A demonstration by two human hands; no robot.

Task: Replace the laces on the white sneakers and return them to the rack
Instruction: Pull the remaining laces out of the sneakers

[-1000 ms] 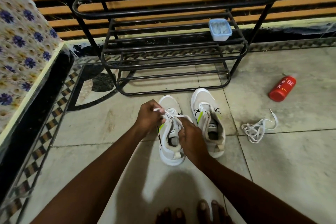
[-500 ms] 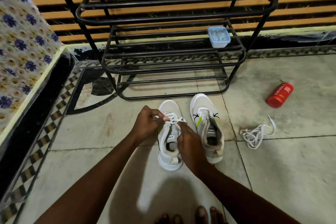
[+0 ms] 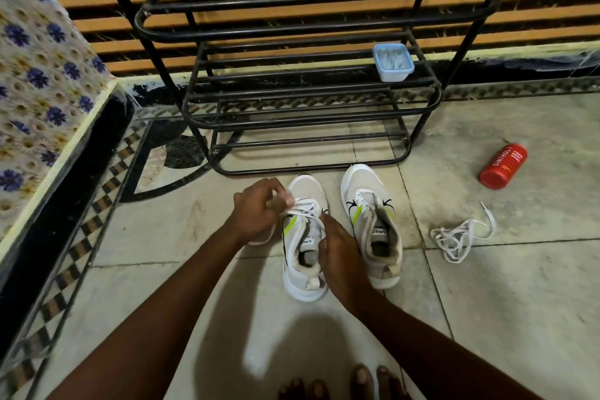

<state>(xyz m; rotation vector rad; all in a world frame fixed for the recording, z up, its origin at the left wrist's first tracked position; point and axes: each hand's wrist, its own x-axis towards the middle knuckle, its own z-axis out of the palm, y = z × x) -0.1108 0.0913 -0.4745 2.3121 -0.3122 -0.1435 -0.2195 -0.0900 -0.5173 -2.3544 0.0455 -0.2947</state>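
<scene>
My left hand (image 3: 256, 209) pinches the lace (image 3: 303, 207) over the left sneaker (image 3: 303, 237) | right hand (image 3: 337, 252) grips its collar | shoe lies on the floor (image 3: 519, 302), long axis toe-first toward the rack (image 3: 311, 101) | both hands equally near; right sneaker (image 3: 373, 224) just beside.

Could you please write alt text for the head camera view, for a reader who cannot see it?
Two bare hands, left hand and right hand, lace the left white sneaker on a tiled floor; its twin stands beside it, before a black metal rack, loose white lace right.
</scene>
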